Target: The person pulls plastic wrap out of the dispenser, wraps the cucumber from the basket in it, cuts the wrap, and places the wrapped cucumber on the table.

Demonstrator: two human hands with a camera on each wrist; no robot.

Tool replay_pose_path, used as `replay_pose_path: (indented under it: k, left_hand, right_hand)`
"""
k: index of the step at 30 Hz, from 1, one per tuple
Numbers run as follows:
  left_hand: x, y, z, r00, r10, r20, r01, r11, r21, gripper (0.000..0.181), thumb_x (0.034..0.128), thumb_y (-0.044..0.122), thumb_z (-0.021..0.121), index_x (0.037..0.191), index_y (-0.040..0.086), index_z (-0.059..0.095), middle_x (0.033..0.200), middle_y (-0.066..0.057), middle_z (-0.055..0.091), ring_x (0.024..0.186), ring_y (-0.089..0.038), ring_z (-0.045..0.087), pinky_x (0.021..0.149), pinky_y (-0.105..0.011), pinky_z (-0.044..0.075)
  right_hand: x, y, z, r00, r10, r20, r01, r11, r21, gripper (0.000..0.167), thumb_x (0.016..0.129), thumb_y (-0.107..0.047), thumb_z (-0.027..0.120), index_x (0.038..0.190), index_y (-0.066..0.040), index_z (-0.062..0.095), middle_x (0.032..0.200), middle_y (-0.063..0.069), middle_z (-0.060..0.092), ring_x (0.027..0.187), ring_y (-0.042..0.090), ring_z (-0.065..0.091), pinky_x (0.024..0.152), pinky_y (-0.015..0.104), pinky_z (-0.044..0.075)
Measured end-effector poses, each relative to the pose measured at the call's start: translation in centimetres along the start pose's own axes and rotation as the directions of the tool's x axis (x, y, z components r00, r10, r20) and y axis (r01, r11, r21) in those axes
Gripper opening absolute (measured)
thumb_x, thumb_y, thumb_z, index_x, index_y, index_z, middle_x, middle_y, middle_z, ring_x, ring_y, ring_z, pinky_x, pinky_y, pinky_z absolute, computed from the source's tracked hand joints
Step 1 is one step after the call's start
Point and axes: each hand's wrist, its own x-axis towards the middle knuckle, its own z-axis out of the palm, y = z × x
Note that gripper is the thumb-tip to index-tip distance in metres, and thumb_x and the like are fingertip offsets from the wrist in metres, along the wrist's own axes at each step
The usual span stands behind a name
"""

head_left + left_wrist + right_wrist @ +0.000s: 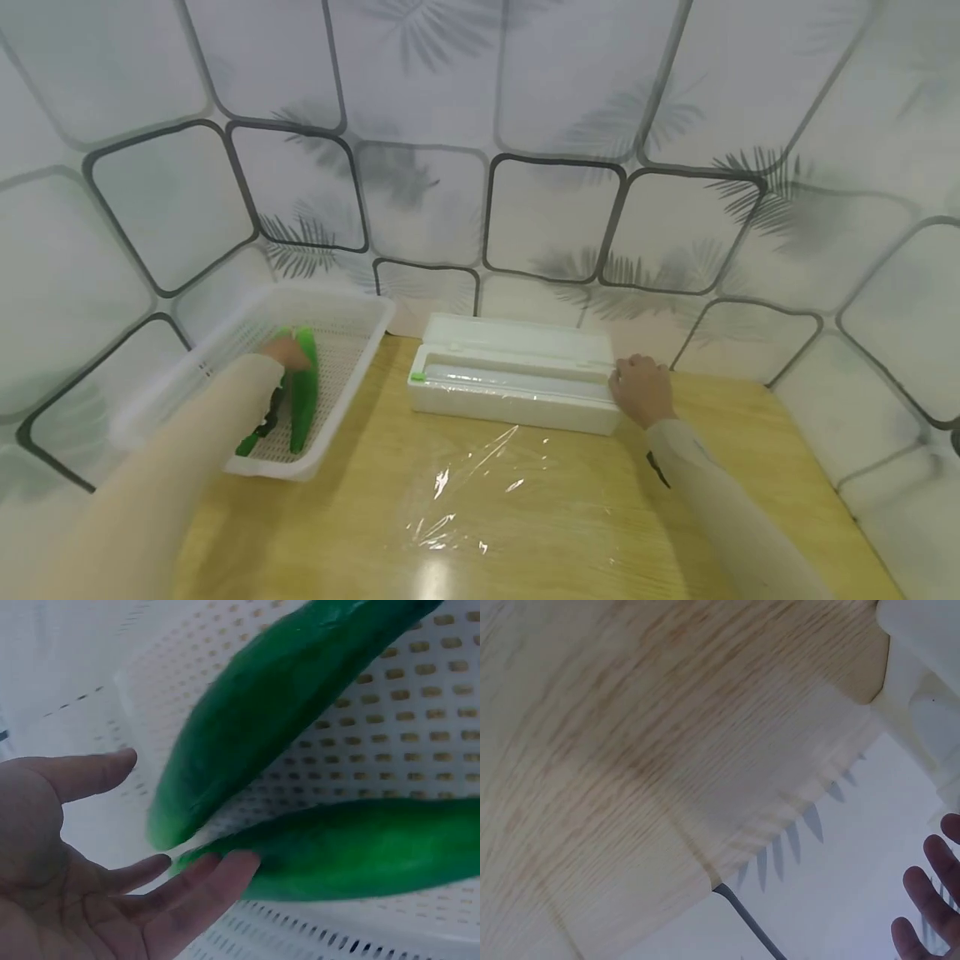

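Note:
In the head view my left hand reaches into the white basket, over two green cucumbers. The left wrist view shows that hand with fingers spread at the ends of the lower cucumber and the upper cucumber; whether the fingertips touch the lower one I cannot tell. My right hand is at the right end of the white cling film box, whose lid stands raised; in the right wrist view its fingers are apart, with nothing seen between them.
Clear film lies on the wooden table in front of the box. The patterned wall stands close behind the box and basket. The table's right edge runs along the wall.

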Motion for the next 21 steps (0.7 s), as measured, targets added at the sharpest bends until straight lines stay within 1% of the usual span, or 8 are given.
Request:
replay_pose_path:
  k: [3,5,8,10,12,15,18,21]
  left_hand:
    - [1.4,-0.1,1.2,0.994,-0.084,0.071,0.089,0.993,-0.078,0.056,0.0818,0.021,0.063,0.118,-0.019,0.048,0.121,-0.036,0.051,0.111,-0.047,0.052,0.093,-0.051,0.049]
    - [3.1,-0.6,2.1,0.984,-0.118,0.135,0.126,0.99,-0.057,0.061,0.0834,0.022,0.062,0.123,-0.02,0.043,0.126,-0.037,0.047,0.113,-0.046,0.051,0.094,-0.05,0.049]
    - [5.9,-2.5,3.6,0.953,-0.199,0.228,0.228,0.968,-0.106,0.068,0.083,0.024,0.065,0.129,-0.018,0.038,0.129,-0.036,0.044,0.113,-0.047,0.05,0.092,-0.051,0.049]
    - [8.5,-4.0,4.7,0.95,-0.177,0.258,0.195,0.98,-0.046,0.07,0.0808,0.031,0.068,0.125,-0.016,0.043,0.122,-0.033,0.051,0.104,-0.041,0.056,0.082,-0.045,0.053]
    - [9.4,-4.2,5.2,0.945,-0.216,0.246,0.25,0.962,-0.114,0.072,0.0773,0.028,0.073,0.126,-0.015,0.042,0.12,-0.031,0.052,0.102,-0.04,0.056,0.081,-0.045,0.054]
    - [8.3,-2.9,4.8,0.951,-0.227,0.209,0.26,0.954,-0.151,0.073,0.0749,0.023,0.074,0.127,-0.016,0.04,0.12,-0.032,0.05,0.103,-0.041,0.056,0.08,-0.046,0.054]
    - [4.4,-0.6,3.3,0.938,-0.289,0.193,0.34,0.875,-0.344,0.083,0.0723,0.016,0.071,0.136,-0.014,0.028,0.131,-0.037,0.038,0.112,-0.05,0.046,0.084,-0.058,0.051]
    - [2.0,0.4,1.4,0.952,-0.226,0.205,0.291,0.874,-0.388,0.083,0.0707,0.016,0.069,0.136,-0.014,0.028,0.133,-0.038,0.035,0.114,-0.053,0.044,0.083,-0.059,0.05]
  right_hand:
    - [-0.1,-0.1,-0.2,0.999,0.011,0.033,-0.011,1.0,0.002,0.031,0.091,-0.019,0.047,0.105,0.003,0.065,0.102,0.024,0.066,0.093,0.042,0.06,0.078,0.059,0.049]
    - [-0.1,-0.1,-0.3,1.0,0.011,0.029,-0.011,1.0,-0.002,0.03,0.091,-0.018,0.048,0.104,0.002,0.065,0.101,0.024,0.066,0.091,0.041,0.06,0.078,0.059,0.049]
    - [0.0,-0.4,0.0,1.0,0.005,0.02,-0.005,1.0,0.003,0.029,0.09,-0.018,0.049,0.104,0.001,0.065,0.1,0.022,0.066,0.09,0.04,0.061,0.077,0.057,0.049]
    - [0.0,-0.4,0.2,1.0,0.01,0.019,-0.01,1.0,0.012,0.029,0.09,-0.019,0.048,0.105,0.001,0.065,0.099,0.021,0.067,0.089,0.038,0.06,0.077,0.056,0.049]
    - [0.0,-0.3,0.4,1.0,0.014,0.018,-0.014,1.0,0.014,0.03,0.091,-0.019,0.048,0.106,0.0,0.064,0.098,0.021,0.066,0.087,0.037,0.06,0.076,0.055,0.049]
    - [0.1,-0.1,0.5,1.0,0.015,0.01,-0.015,1.0,0.02,0.029,0.091,-0.02,0.047,0.106,0.0,0.063,0.095,0.02,0.065,0.084,0.036,0.058,0.073,0.053,0.047]
    - [0.2,0.1,0.5,1.0,0.018,0.001,-0.018,1.0,0.023,0.027,0.09,-0.019,0.047,0.102,0.0,0.061,0.092,0.019,0.063,0.083,0.035,0.055,0.07,0.051,0.046]
    - [0.3,0.2,0.4,1.0,0.024,-0.007,-0.024,1.0,0.016,0.026,0.088,-0.018,0.047,0.101,0.001,0.058,0.092,0.02,0.06,0.086,0.037,0.053,0.07,0.051,0.044]
